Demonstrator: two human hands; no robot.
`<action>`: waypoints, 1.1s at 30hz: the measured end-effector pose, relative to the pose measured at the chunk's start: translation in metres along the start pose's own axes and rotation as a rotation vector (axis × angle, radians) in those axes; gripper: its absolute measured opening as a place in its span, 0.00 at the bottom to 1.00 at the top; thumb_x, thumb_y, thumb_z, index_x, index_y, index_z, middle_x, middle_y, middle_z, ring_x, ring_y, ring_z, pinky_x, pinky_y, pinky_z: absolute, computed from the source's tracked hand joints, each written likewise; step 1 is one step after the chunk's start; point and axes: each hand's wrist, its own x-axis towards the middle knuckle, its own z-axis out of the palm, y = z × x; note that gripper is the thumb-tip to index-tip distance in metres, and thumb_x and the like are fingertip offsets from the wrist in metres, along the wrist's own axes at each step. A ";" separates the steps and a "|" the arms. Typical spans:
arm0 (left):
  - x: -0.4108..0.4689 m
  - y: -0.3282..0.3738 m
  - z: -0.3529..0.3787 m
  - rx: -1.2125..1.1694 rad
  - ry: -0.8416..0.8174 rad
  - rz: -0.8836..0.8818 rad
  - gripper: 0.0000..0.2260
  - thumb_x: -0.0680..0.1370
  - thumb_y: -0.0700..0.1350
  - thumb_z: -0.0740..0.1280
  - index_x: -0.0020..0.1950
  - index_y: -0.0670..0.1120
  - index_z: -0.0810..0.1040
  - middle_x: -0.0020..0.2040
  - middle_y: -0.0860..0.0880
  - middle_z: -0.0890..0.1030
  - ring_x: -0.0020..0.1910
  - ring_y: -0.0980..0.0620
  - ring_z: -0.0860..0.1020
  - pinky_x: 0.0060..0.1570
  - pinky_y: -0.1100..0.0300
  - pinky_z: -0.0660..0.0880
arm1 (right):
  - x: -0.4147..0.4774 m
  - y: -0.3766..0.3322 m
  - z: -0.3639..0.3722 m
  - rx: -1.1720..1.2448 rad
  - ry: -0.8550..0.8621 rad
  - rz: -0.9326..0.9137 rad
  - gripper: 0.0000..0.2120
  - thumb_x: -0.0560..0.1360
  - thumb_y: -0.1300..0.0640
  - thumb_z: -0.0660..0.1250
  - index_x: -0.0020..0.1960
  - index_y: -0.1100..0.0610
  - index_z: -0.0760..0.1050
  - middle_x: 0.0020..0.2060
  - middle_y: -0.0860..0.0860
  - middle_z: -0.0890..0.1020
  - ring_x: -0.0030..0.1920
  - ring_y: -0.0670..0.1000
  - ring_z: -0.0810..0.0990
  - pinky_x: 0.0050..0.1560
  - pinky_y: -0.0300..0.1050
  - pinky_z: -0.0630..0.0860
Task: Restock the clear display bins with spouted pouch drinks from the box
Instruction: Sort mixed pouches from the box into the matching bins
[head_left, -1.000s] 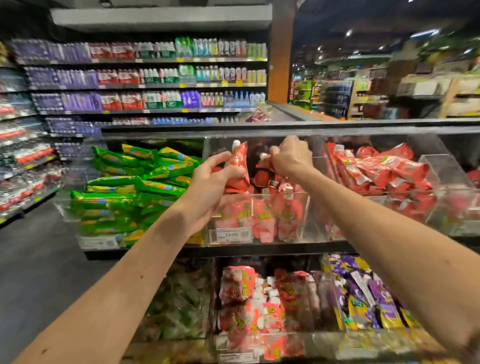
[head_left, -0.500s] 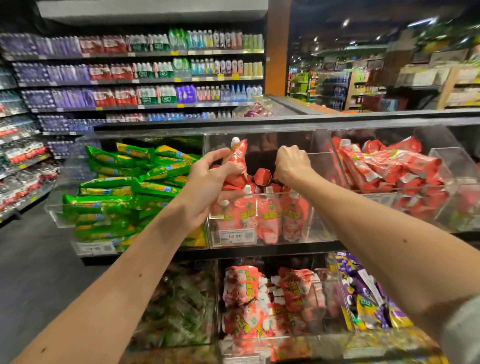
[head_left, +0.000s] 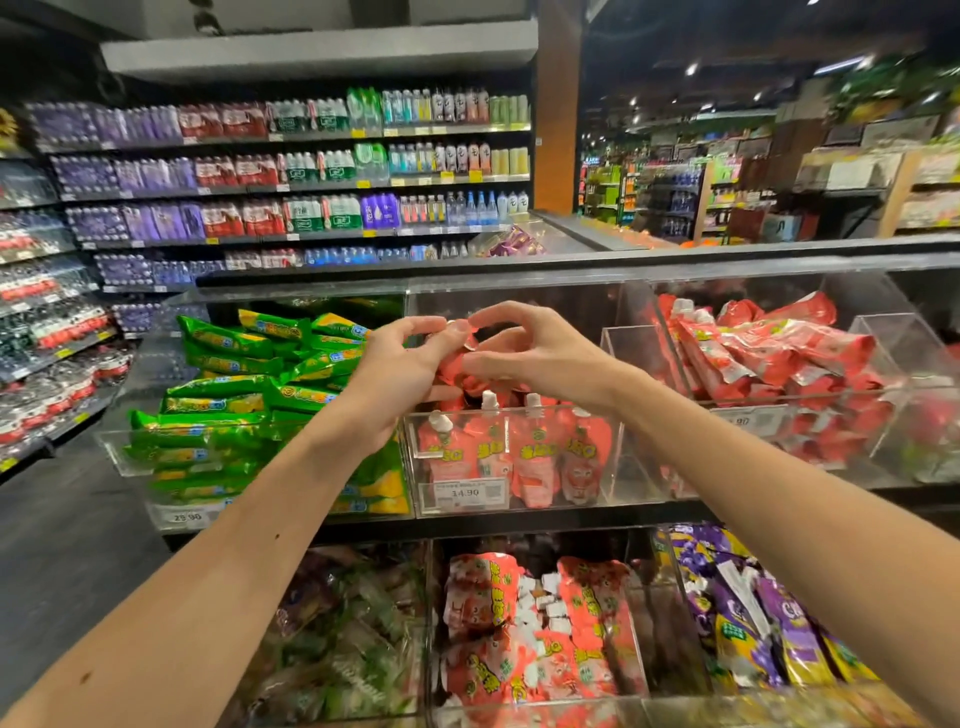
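Over the middle clear bin (head_left: 621, 457) of the upper row, both my hands meet on one red spouted pouch (head_left: 454, 366). My left hand (head_left: 400, 369) grips it from the left, fingers over its top and thumb underneath. My right hand (head_left: 535, 353) pinches its upper end between curved index finger and thumb. Below them, several red pouches (head_left: 519, 457) stand upright with white caps behind the bin's front wall, which carries a 14.90 price label (head_left: 470, 492). No box is in view.
A bin of green packs (head_left: 234, 405) sits to the left and a bin of red pouches (head_left: 753, 353) to the right. The lower row holds more red pouches (head_left: 519, 634) and purple packs (head_left: 753, 623). Drink shelves (head_left: 311, 171) stand behind a dark aisle floor (head_left: 62, 545).
My right hand has lifted from the pouches in the bin, uncurled from a fist and come onto the pouch that my left hand holds. That pouch has been lowered and tilted.
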 end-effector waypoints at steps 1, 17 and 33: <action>0.003 0.002 0.001 0.028 -0.048 0.010 0.19 0.78 0.49 0.71 0.68 0.46 0.75 0.54 0.43 0.84 0.47 0.50 0.85 0.40 0.61 0.81 | 0.002 0.000 0.001 0.001 0.034 -0.007 0.20 0.74 0.52 0.75 0.63 0.55 0.76 0.45 0.52 0.87 0.47 0.53 0.86 0.52 0.51 0.82; 0.077 -0.015 -0.003 1.604 0.209 0.469 0.16 0.79 0.46 0.67 0.66 0.53 0.74 0.56 0.49 0.82 0.61 0.45 0.72 0.57 0.48 0.67 | 0.081 0.036 0.039 -0.375 0.505 0.179 0.11 0.78 0.49 0.68 0.50 0.55 0.84 0.47 0.58 0.85 0.49 0.59 0.83 0.51 0.50 0.78; 0.066 -0.031 -0.001 1.485 0.109 0.399 0.20 0.80 0.43 0.60 0.73 0.49 0.70 0.65 0.45 0.78 0.67 0.41 0.66 0.62 0.46 0.68 | 0.060 0.036 0.039 -0.580 0.259 0.162 0.16 0.78 0.53 0.65 0.61 0.61 0.78 0.58 0.60 0.82 0.60 0.62 0.78 0.60 0.53 0.73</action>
